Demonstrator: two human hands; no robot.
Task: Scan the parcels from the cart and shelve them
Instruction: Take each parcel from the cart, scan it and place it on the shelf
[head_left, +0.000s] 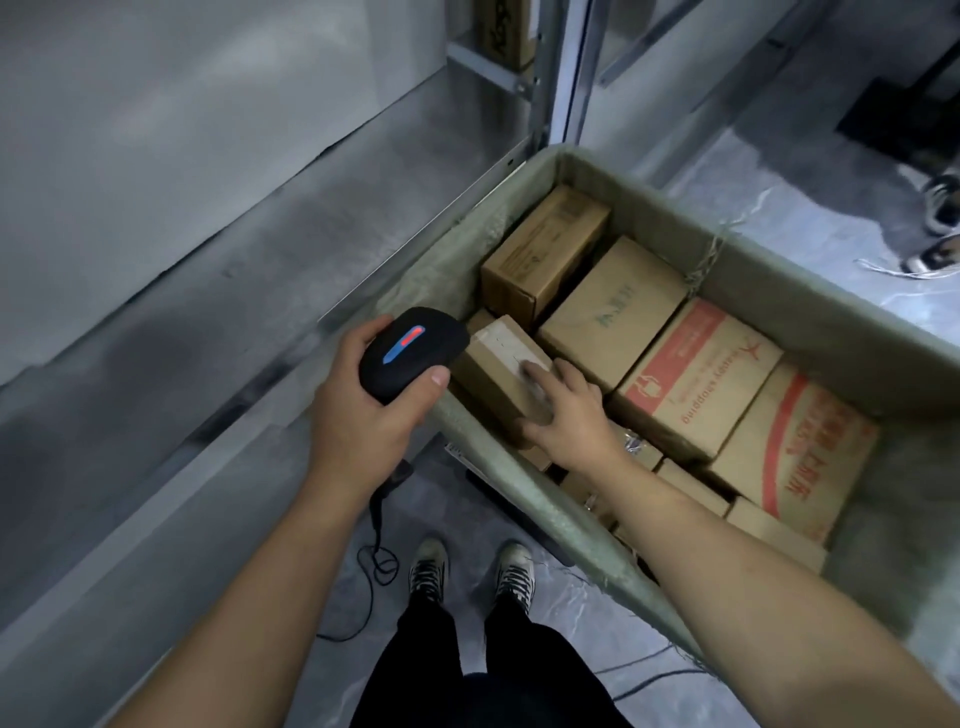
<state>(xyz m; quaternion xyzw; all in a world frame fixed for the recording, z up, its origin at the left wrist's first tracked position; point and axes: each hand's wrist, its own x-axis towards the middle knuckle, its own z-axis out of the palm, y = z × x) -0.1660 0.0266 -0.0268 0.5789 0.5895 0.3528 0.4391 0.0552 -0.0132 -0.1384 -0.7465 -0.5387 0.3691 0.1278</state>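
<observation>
Brown box (496, 369) mid-frame, in cart (597, 174) | right grip (566, 415) wraps round it | left grip (358, 415) holds scanner (410, 353), just left of box

Grey marbled floor (810, 208); a pair of laced sneakers (943, 205) at far right; dark mat (893, 117) beyond them.
</observation>
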